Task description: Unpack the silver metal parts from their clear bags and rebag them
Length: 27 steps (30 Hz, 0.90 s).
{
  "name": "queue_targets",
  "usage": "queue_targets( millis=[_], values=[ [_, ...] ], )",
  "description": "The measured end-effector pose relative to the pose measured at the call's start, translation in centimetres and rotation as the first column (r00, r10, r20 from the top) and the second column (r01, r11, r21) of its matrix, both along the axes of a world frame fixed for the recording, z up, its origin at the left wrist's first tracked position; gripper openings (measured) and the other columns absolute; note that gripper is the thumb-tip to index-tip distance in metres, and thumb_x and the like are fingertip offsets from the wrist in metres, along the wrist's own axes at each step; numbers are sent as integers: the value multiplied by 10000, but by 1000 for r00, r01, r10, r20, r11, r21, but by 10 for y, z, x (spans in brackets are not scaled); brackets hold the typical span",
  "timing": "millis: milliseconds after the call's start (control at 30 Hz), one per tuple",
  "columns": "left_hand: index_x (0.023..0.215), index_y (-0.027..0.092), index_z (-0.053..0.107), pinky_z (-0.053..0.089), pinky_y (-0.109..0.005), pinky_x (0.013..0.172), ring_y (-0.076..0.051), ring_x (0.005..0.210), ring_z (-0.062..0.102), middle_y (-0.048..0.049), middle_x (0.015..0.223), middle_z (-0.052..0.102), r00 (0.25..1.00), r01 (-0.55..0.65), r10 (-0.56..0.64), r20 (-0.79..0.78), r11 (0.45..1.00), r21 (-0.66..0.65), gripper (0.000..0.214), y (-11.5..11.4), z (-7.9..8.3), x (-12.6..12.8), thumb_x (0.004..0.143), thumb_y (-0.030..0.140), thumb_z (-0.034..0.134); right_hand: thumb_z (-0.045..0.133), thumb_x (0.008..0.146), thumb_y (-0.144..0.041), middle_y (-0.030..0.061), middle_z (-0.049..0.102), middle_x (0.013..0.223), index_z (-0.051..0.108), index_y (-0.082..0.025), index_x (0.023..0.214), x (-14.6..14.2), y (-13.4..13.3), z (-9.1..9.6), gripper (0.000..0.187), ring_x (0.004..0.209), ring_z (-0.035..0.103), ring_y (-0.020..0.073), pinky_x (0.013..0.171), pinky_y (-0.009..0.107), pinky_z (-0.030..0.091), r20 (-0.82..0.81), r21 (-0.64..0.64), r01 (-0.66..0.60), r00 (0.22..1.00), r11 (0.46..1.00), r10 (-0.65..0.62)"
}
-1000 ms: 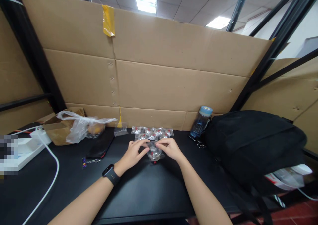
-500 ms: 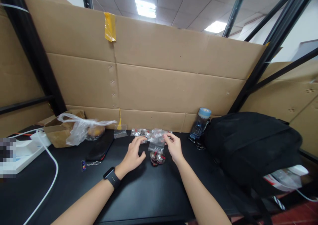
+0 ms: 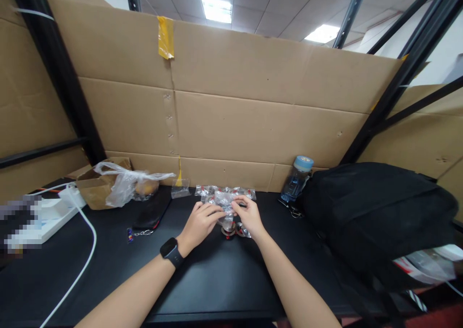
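Note:
A small clear plastic bag (image 3: 224, 200) is held up between my two hands above the black table. My left hand (image 3: 201, 223), with a dark watch on its wrist, pinches the bag's left side. On the opposite side, the thumb and fingers of my right hand (image 3: 249, 216) grip it. Just below the bag lie round silvery pieces with red parts (image 3: 227, 231), partly covered by the bag and my right hand; their exact kind I cannot make out. Behind my hands, several small clear packets (image 3: 207, 190) with shiny, red-marked contents lie in a row.
A flat clear bag (image 3: 180, 189), a black pouch (image 3: 154, 212) with a keychain, and a knotted plastic bag (image 3: 123, 185) by an open carton (image 3: 92, 190) are on the left. A blue-lidded bottle (image 3: 297, 176) and black backpack (image 3: 376, 212) stand right. Cardboard (image 3: 260, 120) walls the back.
My left hand has moved right and closed on the clear bag, where before it was open beside it. The round pieces have shifted apart slightly. The view has turned a little left.

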<state>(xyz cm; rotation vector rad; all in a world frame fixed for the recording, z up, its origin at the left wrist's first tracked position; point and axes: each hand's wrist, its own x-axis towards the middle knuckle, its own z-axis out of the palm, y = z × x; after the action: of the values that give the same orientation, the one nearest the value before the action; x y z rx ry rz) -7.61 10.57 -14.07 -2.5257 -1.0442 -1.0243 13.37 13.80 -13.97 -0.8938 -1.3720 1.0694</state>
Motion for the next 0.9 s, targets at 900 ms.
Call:
queue_targets(
  millis=[900],
  values=[
    [1055,265,661,269,-519,1037,-244,1144,590,-65,1207,695,851,-520,503,-152,762,-386,289,61,-29,-91,902,210,423,696,813,-439,27,644,917,633,-197,1015,8,2,2,322,660,642,133,548,230,432,114,9,-14,993,1000,13]
  ],
)
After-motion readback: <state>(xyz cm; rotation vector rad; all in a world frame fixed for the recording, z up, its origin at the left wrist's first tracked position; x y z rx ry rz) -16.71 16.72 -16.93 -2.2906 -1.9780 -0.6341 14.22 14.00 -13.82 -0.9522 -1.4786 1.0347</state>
